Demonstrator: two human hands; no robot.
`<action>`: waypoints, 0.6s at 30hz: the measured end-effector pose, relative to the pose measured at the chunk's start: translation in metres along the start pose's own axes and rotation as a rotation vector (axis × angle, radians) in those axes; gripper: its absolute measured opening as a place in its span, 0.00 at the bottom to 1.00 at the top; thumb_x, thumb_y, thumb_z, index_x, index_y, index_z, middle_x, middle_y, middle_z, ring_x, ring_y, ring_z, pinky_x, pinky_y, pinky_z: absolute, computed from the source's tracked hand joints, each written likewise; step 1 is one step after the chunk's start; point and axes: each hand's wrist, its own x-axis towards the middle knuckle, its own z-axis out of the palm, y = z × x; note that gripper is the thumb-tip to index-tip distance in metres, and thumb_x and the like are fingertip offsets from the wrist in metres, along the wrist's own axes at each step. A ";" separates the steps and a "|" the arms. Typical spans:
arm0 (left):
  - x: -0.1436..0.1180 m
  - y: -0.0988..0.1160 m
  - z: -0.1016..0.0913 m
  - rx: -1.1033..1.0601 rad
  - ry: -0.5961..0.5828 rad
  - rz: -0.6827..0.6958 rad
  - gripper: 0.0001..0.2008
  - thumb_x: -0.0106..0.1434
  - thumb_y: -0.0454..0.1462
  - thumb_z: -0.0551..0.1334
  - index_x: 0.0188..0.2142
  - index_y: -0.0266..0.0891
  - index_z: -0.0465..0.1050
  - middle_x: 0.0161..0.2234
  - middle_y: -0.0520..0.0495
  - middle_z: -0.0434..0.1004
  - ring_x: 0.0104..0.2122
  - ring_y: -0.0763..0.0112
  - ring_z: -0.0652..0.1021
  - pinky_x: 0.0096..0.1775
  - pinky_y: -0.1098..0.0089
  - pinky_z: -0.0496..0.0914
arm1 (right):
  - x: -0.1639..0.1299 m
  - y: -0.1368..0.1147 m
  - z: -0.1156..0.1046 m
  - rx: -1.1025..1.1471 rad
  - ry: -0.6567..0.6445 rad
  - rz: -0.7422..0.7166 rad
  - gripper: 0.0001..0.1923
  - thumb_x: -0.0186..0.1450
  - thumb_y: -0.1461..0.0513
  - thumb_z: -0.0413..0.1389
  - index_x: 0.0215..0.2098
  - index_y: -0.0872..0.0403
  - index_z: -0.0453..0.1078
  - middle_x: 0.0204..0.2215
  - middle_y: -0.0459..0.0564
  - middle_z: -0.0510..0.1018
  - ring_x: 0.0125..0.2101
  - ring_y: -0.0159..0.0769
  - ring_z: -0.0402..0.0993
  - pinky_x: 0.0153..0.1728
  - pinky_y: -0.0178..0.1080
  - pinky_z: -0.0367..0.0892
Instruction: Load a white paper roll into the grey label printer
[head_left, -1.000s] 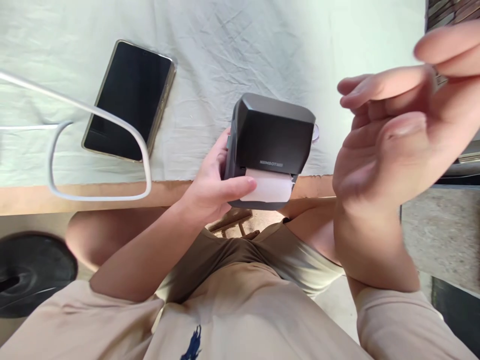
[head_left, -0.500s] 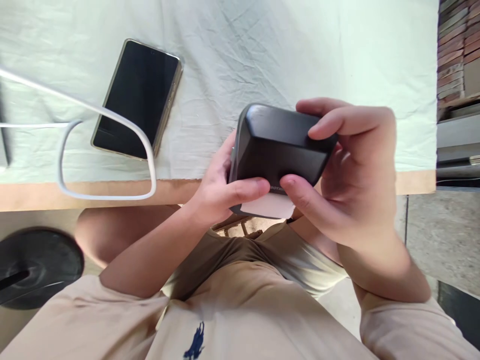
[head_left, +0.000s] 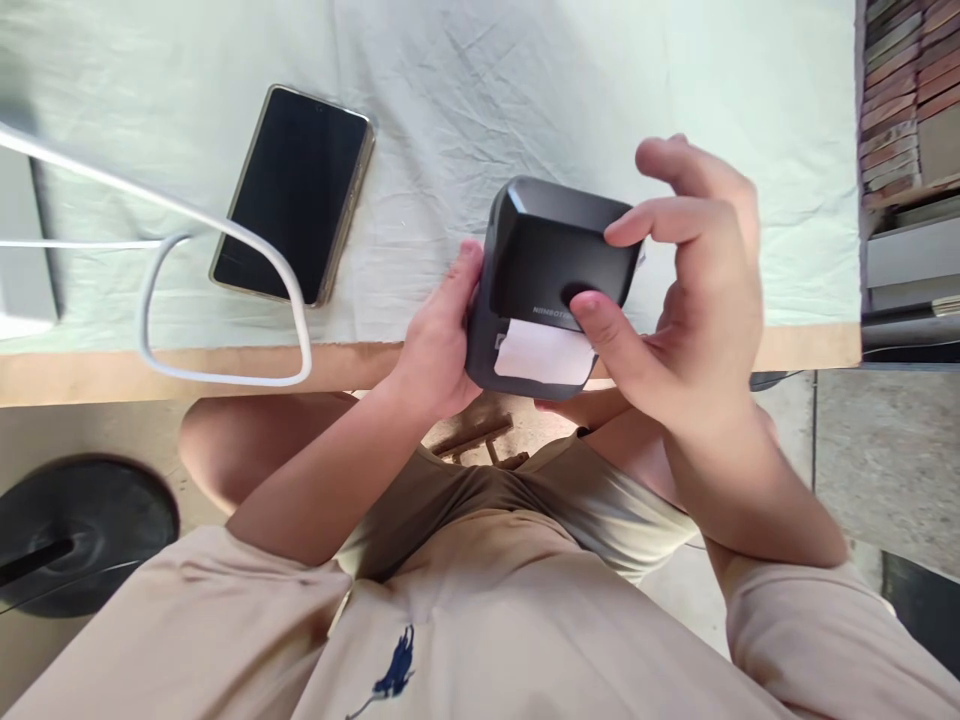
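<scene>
While the left hand [head_left: 442, 345] curls around one side of a black printer [head_left: 566, 255], its fingers mostly hidden, the right hand [head_left: 705, 290] pinches its upper part between thumb and forefinger, the other fingers raised. The printer is over the near edge of the table [head_left: 465, 110], white paper [head_left: 545, 352] showing at its front. Leftward, a white cable [head_left: 217, 225] loops across a dark-screened phone [head_left: 296, 190].

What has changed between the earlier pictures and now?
The right hand, first apart, has moved in leftward; its thumb and forefinger now touch the black boxy plastic device. The left hand keeps holding it, its thumb now off the flat white paper strip. The black rectangular phone stays on the pale green cloth.
</scene>
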 end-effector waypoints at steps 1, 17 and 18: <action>0.001 0.002 0.002 -0.032 0.004 -0.015 0.21 0.79 0.53 0.59 0.48 0.38 0.80 0.54 0.40 0.87 0.70 0.47 0.76 0.65 0.53 0.80 | 0.000 0.001 -0.002 0.006 -0.005 -0.001 0.16 0.72 0.50 0.60 0.55 0.44 0.70 0.65 0.54 0.76 0.71 0.57 0.71 0.69 0.64 0.73; 0.001 0.009 0.006 -0.128 -0.105 0.000 0.24 0.83 0.46 0.49 0.44 0.38 0.82 0.43 0.43 0.90 0.68 0.51 0.79 0.69 0.52 0.75 | 0.011 -0.007 -0.026 -0.203 -0.036 -0.159 0.26 0.66 0.48 0.70 0.58 0.46 0.74 0.49 0.52 0.80 0.48 0.47 0.80 0.43 0.50 0.79; 0.001 0.009 0.006 -0.121 -0.141 -0.004 0.27 0.84 0.47 0.47 0.43 0.38 0.82 0.43 0.42 0.90 0.67 0.50 0.80 0.67 0.53 0.77 | 0.013 -0.009 -0.027 -0.201 -0.003 -0.137 0.25 0.66 0.47 0.70 0.56 0.47 0.74 0.46 0.50 0.79 0.40 0.41 0.77 0.38 0.47 0.75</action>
